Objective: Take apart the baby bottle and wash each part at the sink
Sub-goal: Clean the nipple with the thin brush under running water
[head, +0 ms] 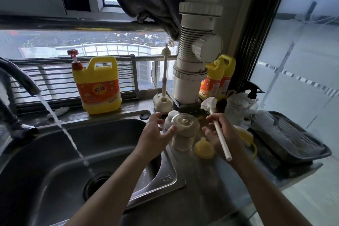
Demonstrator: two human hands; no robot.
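A clear baby bottle [184,132] stands upside down on the steel counter right of the sink [77,152]. My left hand [156,134] hovers beside it with fingers spread, its thumb touching the bottle's side. My right hand [222,134] grips the white handle of a bottle brush [220,134], bristle head pointing away toward the back. A yellow nipple [204,147] lies on the counter just below my right hand. A yellow handled collar [245,137] lies partly hidden behind my right hand. A white round cap [171,117] sits behind the bottle.
Water streams from the faucet [23,79] into the sink. A yellow detergent jug [97,86] and a small brush in a stand [163,97] are on the sill. A white drain pipe [194,60], more jugs [218,77], a spray bottle [254,91] and a dark drying tray [297,134] fill the right.
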